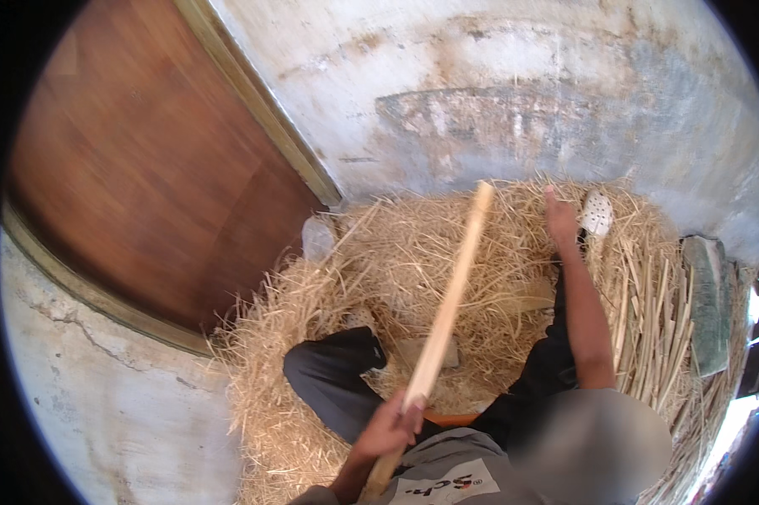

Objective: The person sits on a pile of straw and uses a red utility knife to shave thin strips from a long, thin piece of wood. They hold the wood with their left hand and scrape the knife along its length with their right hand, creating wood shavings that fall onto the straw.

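Note:
A long, flat, pale bamboo strip [452,307] slants up from my lap, its far end tilted slightly right. My left hand [390,425] is closed around its lower part, near my grey shirt. My right hand [560,220] reaches far forward, apart from the strip. One of its fingers is stretched out toward the wall; the others are partly hidden, and I see nothing held. Close to that hand is a white shoe with holes [597,213] on my foot. Dry, straw-like shavings [413,244] lie heaped around my legs.
A brown wooden door [161,168] stands at the left, beside a stained wall [514,101]. Many thin split sticks [649,311] lie at the right, along a greenish slab [708,311]. A pale block [440,352] sits between my legs. An orange edge [451,418] shows beneath me.

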Demonstrator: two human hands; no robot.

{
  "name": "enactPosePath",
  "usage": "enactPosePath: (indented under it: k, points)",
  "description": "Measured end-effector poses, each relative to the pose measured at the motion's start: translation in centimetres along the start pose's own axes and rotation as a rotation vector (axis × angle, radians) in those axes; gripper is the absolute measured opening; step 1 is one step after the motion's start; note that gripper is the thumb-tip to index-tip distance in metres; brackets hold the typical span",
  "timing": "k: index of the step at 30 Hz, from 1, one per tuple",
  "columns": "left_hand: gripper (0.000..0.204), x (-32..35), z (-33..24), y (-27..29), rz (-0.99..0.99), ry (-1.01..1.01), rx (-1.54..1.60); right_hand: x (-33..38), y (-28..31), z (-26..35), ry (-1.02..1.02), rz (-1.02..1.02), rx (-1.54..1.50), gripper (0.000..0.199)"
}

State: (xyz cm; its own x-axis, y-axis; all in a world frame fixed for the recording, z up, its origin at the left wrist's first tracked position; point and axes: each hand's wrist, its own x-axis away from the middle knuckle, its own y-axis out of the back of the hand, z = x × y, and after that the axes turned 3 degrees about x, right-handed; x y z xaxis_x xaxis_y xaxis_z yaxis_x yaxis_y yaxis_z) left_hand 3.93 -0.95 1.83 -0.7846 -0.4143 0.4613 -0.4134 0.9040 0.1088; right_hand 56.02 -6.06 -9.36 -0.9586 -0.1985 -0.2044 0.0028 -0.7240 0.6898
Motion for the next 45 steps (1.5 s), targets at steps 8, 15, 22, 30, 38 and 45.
enactPosePath:
  k: [8, 15, 22, 30, 38, 45]
  points:
    - [0.029, -1.6, -2.9, 0.8, -0.06, -0.034, 0.091, 15.3, 1.4, 9.4, 0.798, 0.295, -0.165, 0.064]
    - [0.03, -1.3, -3.5, 0.0, -0.039, -0.026, 0.042, 16.5, -0.7, 10.0, 0.723, 0.281, -0.026, 0.066]
    - [0.027, -1.6, -3.7, -0.3, -0.055, -0.068, -0.057, 17.4, 0.8, 10.1, 0.788, 0.384, -0.011, 0.069]
    - [0.024, -0.8, -3.4, -1.2, -0.021, -0.084, -0.172, 11.7, -0.3, 8.9, 0.226, 0.211, -0.267, 0.069]
    - [0.024, -1.0, -2.8, -0.5, -0.061, -0.136, -0.128, 17.2, -0.3, 9.1, 0.795, 0.296, -0.091, 0.059]
    - [0.022, -0.2, -3.1, -1.0, -0.052, -0.133, -0.317, 13.5, -1.8, 7.4, 0.74, 0.043, -0.058, 0.063]
